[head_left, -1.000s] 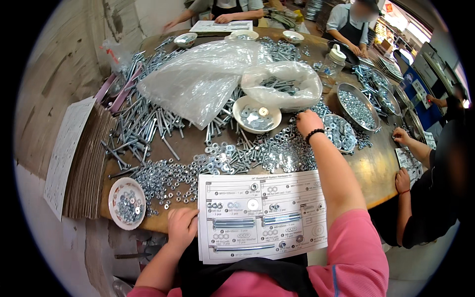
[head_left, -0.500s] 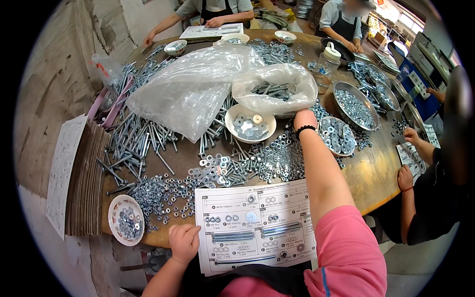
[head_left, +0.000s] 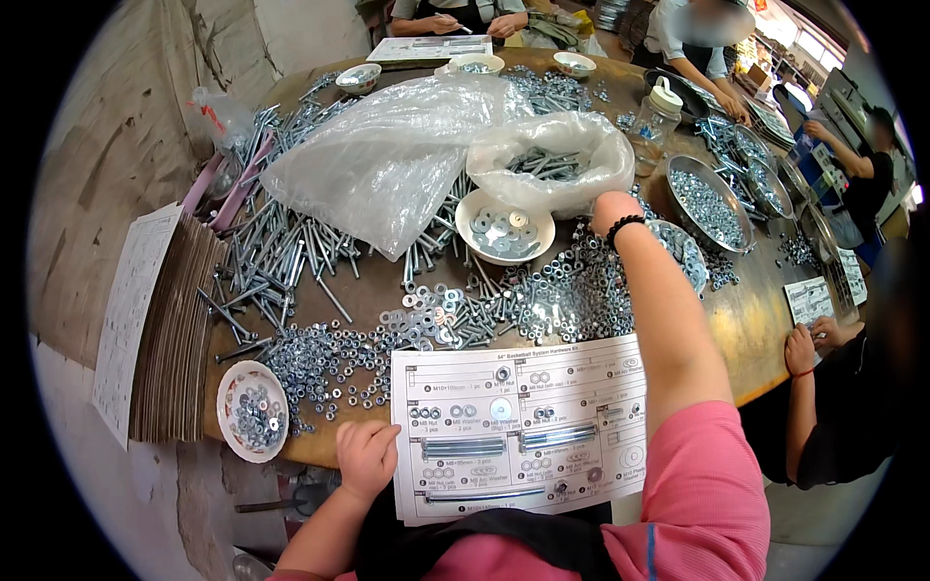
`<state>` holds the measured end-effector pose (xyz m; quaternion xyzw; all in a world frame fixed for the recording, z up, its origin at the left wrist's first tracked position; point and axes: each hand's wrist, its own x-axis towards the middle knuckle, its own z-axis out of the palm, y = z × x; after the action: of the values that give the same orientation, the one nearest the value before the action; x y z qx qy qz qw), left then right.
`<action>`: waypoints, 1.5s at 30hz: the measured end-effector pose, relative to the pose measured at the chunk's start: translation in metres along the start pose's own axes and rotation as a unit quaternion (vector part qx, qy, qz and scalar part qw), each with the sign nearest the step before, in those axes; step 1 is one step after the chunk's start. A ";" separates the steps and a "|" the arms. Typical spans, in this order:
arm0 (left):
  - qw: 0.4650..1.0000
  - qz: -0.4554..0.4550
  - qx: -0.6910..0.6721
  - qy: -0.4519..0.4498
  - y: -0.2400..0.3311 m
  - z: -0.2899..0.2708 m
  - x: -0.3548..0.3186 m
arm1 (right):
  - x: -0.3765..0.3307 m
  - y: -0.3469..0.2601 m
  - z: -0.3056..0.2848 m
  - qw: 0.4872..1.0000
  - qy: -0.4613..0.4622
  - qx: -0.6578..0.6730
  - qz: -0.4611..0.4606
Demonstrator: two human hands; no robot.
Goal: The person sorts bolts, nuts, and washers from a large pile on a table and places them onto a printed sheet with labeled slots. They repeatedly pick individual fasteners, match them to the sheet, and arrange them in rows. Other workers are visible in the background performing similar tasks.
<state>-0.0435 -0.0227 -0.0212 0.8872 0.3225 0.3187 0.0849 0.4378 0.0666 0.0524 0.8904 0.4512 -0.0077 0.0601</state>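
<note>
My left hand is closed at the left edge of a printed parts sheet, the thumb against its border. On the sheet lie long bolts, shorter bolts, nuts and washers over the printed pictures. My right arm stretches forward across the sheet's right side. Its hand, a black beaded bracelet at the wrist, is beside an open clear plastic bag of bolts, above a heap of nuts; its fingers are hidden. A white bowl of large washers stands left of that bag.
Loose bolts and nuts cover much of the table. A patterned bowl sits at its left edge beside stacked sheets. Metal pans and a clear bottle stand at right. Other people work around the table.
The whole view has shifted slightly, so things sit a little further right. My right hand stays by the bag. Across the table, a person's hands have come together over their sheet.
</note>
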 end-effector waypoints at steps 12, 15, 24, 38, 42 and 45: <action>1.000 -0.002 -0.023 0.015 0.003 -0.004 0.001 | -0.107 0.015 -0.086 0.923 0.188 0.277 -0.188; 0.998 -0.028 -0.044 0.023 0.000 -0.005 -0.002 | -0.130 -0.021 -0.066 0.757 0.043 0.612 -0.223; 0.977 -0.121 -0.173 0.030 -0.009 -0.004 0.034 | -0.203 -0.164 0.026 0.823 0.058 0.401 -0.397; 0.989 -0.081 -0.092 -0.083 -0.017 0.022 0.068 | -0.223 -0.076 0.013 0.867 0.164 0.331 -0.335; 0.990 -0.069 -0.087 -0.087 -0.017 0.019 0.072 | -0.253 -0.001 0.025 0.895 0.147 0.350 -0.236; 0.991 -0.063 -0.085 -0.088 -0.014 0.019 0.074 | -0.288 0.039 0.038 0.904 0.128 0.372 -0.165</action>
<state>0.0045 0.0359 -0.0035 0.8793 0.3411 0.2598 0.2075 0.3002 -0.1918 0.0379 0.7541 0.5599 -0.0712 -0.3359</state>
